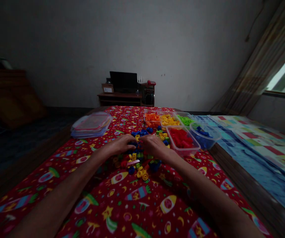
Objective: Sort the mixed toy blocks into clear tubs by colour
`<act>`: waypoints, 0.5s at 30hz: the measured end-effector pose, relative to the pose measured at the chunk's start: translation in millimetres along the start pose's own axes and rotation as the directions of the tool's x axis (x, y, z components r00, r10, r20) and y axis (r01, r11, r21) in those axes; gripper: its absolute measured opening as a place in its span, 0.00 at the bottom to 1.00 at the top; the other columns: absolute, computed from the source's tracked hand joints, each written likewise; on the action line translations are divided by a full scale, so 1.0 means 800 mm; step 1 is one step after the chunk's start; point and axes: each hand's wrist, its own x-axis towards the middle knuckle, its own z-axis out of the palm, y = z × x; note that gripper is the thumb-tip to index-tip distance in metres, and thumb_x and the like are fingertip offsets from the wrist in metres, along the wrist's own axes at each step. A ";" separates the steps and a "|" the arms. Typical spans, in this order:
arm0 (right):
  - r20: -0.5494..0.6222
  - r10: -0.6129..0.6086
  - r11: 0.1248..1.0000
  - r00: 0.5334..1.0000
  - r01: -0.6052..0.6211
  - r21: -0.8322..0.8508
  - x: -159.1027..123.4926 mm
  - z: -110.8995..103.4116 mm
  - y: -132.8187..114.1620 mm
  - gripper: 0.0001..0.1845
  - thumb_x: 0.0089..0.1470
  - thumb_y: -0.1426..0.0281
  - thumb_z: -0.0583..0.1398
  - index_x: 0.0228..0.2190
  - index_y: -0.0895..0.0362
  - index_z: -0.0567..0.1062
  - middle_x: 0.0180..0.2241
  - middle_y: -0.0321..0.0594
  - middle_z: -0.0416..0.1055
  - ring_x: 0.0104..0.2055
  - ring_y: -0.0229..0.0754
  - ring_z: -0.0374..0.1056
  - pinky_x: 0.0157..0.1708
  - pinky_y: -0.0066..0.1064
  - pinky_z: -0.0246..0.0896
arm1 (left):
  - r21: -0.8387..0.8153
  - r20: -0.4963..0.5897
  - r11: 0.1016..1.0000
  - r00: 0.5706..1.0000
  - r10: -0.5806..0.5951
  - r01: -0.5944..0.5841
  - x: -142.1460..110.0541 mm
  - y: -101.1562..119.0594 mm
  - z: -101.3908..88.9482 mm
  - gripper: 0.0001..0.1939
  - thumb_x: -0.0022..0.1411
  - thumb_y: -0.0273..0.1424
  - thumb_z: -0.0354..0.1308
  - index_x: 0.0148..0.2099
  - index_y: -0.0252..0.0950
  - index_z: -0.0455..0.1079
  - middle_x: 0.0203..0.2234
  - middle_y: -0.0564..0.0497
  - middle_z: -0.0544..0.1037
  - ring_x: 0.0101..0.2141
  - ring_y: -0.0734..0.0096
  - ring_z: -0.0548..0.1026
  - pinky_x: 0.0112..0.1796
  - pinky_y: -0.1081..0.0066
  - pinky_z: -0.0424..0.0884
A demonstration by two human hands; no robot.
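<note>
I'm seeing mixed blocks (134,156) lying betw. & nearside of L hand (125,144) & R hand (154,145); both half-curled; can't tell if gripping

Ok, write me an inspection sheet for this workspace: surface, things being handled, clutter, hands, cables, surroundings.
Surface: red patterned cloth, laid over a table.
Things being handled: mixed pile of small plastic pieces; beyond it and to its right, clear containers of orange pieces, yellow pieces, green pieces, red pieces and blue pieces.
Clutter: stack of flat lids at the cloth's left side.
Hands: left hand and right hand both at the pile; grip too small to tell.
Cables: nothing seen on the cloth; thin cord on the wall, upper right.
Surroundings: monitor on a desk ahead; curtain at right.
</note>
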 end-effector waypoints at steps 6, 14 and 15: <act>0.080 -0.005 0.999 0.997 0.001 0.043 -0.001 0.022 0.009 0.14 0.56 0.74 0.55 0.43 0.58 0.76 0.37 0.47 0.76 0.39 0.41 0.71 0.35 0.25 0.56 | -0.094 -0.001 0.995 0.999 -0.033 0.033 -0.002 0.002 -0.009 0.15 0.55 0.35 0.54 0.42 0.37 0.75 0.34 0.51 0.79 0.36 0.66 0.75 0.39 0.74 0.68; -0.046 0.129 0.962 0.991 -0.114 0.249 0.004 0.004 0.023 0.17 0.52 0.74 0.58 0.44 0.59 0.77 0.38 0.44 0.78 0.38 0.41 0.72 0.36 0.25 0.59 | -0.448 -0.188 0.894 0.974 -0.124 0.027 0.007 -0.026 -0.005 0.22 0.54 0.45 0.51 0.43 0.35 0.74 0.36 0.49 0.78 0.37 0.63 0.75 0.38 0.69 0.70; -0.046 0.128 0.955 0.991 -0.111 0.276 0.004 0.001 0.024 0.16 0.53 0.74 0.57 0.43 0.59 0.78 0.37 0.43 0.78 0.37 0.41 0.72 0.36 0.25 0.59 | -0.470 -0.184 0.882 0.974 -0.134 0.032 0.008 -0.026 -0.005 0.23 0.54 0.46 0.52 0.43 0.35 0.74 0.36 0.49 0.78 0.37 0.63 0.75 0.38 0.68 0.70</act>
